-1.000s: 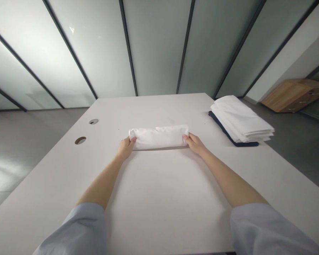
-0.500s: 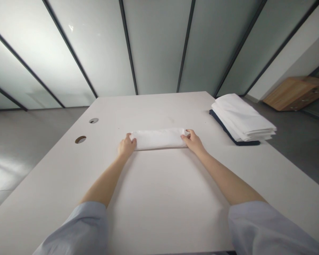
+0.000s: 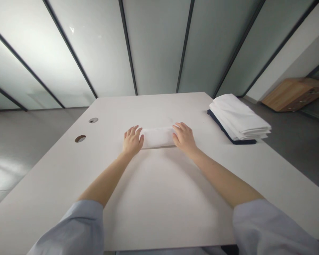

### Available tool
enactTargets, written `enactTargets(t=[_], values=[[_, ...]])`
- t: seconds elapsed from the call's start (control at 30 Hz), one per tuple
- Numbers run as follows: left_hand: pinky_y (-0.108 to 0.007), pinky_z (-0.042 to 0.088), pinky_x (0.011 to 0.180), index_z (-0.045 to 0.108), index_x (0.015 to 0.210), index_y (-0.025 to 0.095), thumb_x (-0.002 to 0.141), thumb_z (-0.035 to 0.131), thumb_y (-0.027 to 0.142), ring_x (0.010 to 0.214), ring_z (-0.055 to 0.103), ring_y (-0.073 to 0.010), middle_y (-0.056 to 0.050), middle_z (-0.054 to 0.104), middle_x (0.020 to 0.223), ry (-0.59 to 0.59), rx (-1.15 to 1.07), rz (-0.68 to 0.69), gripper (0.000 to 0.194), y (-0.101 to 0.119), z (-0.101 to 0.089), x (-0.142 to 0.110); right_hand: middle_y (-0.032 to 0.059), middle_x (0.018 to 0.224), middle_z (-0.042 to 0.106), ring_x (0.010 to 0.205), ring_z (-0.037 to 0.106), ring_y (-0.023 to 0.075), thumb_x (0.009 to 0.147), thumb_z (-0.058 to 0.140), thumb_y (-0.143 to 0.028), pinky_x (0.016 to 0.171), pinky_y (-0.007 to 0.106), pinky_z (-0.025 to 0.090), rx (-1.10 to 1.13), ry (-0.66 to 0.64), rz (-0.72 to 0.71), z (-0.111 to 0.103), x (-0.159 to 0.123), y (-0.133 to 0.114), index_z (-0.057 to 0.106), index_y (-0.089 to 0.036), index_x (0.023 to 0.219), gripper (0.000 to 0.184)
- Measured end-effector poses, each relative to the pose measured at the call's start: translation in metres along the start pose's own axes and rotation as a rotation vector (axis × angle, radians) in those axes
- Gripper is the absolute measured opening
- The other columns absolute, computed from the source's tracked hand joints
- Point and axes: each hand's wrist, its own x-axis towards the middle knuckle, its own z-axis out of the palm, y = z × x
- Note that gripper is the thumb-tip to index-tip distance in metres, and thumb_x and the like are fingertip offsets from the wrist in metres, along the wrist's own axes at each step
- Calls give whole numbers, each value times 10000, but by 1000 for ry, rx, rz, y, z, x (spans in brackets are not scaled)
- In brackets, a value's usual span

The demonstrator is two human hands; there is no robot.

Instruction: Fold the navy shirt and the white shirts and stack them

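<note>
A white cloth (image 3: 158, 137), folded into a long flat strip, lies crosswise on the white table (image 3: 159, 198). My left hand (image 3: 132, 140) is over its left end, fingers spread and pointing away from me. Over the right end is my right hand (image 3: 184, 137), its fingers likewise apart. Both hands cover the strip's ends, and I cannot tell whether the palms press on it or hover just above. Neither hand grips anything.
At the table's right edge sits a stack of folded white cloths (image 3: 239, 115) on top of a dark navy cloth (image 3: 244, 142). Two round cable holes (image 3: 80, 138) pierce the tabletop at the left. A wooden cabinet (image 3: 289, 94) stands on the floor beyond, right of the frosted glass wall (image 3: 156, 46).
Both hands have let go of the cloth's ends. Their fingers have opened and moved inward over the strip, which stays in about the same place.
</note>
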Motion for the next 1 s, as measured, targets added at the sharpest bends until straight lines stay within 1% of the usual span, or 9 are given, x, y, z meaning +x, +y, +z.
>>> enactTargets(t=[0.1, 0.2, 0.27, 0.37, 0.57, 0.67, 0.8, 0.9, 1.0], values=[[-502, 233, 1138, 475, 1397, 216, 960, 336, 372, 1382, 341, -299, -110, 427, 1494, -101, 19, 35, 484, 29, 11, 14, 127, 1511, 399, 1421, 244, 315, 971, 324, -312, 1133, 476, 172, -53, -125, -59, 13, 20, -34, 479, -166, 1403, 482], [-534, 244, 1118, 479, 1397, 184, 958, 310, 399, 1370, 357, -321, -149, 447, 1473, -191, 35, -49, 518, 41, 31, 27, 146, 1518, 389, 1410, 277, 327, 977, 309, -339, 1120, 487, 179, -105, -248, 66, 35, 38, -50, 443, -159, 1438, 512], [-544, 244, 1108, 498, 1379, 176, 944, 323, 445, 1345, 382, -336, -165, 497, 1421, -232, 41, -94, 540, 41, 42, 32, 172, 1488, 425, 1390, 309, 338, 977, 308, -357, 1110, 483, 191, -136, -308, 137, 47, 43, -50, 462, -129, 1423, 523], [-558, 214, 1108, 517, 1354, 178, 920, 344, 488, 1336, 379, -357, -176, 527, 1381, -241, 46, -122, 560, 38, 50, 34, 184, 1395, 521, 1343, 367, 343, 972, 324, -370, 1100, 471, 198, -171, -316, 131, 56, 44, -46, 524, -113, 1363, 508], [-608, 171, 1109, 518, 1356, 165, 916, 335, 513, 1372, 333, -387, -195, 503, 1406, -266, 72, -137, 590, 41, 51, 34, 179, 1270, 611, 1234, 462, 323, 965, 352, -362, 1066, 464, 235, -180, -330, 94, 49, 43, -46, 610, -148, 1231, 428], [-637, 164, 1107, 503, 1374, 189, 893, 333, 612, 1404, 285, -400, -188, 459, 1455, -309, 60, -177, 663, 29, 50, 38, 178, 1335, 572, 1274, 441, 333, 961, 367, -449, 1068, 470, 243, -185, -378, 108, 44, 47, -36, 582, -150, 1279, 486], [-638, 229, 1091, 455, 1417, 196, 817, 340, 758, 1410, 278, -414, -203, 377, 1512, -332, 43, -311, 830, -7, 44, 38, 188, 1398, 518, 1332, 391, 349, 947, 345, -564, 1074, 512, 247, -174, -412, 208, 37, 50, -6, 518, -151, 1360, 609], [-598, 229, 1117, 402, 1452, 184, 807, 351, 767, 1430, 257, -390, -198, 316, 1546, -313, -4, -354, 870, -32, 41, 32, 196, 1383, 526, 1304, 429, 349, 933, 312, -620, 1041, 535, 301, -122, -458, 297, 33, 50, 15, 538, -171, 1333, 642], [-561, 197, 1149, 379, 1463, 162, 833, 373, 719, 1447, 232, -366, -190, 310, 1551, -286, -59, -378, 842, -45, 41, 23, 208, 1324, 568, 1243, 498, 338, 929, 311, -624, 1007, 521, 350, -78, -488, 347, 29, 45, 26, 585, -164, 1267, 633]])
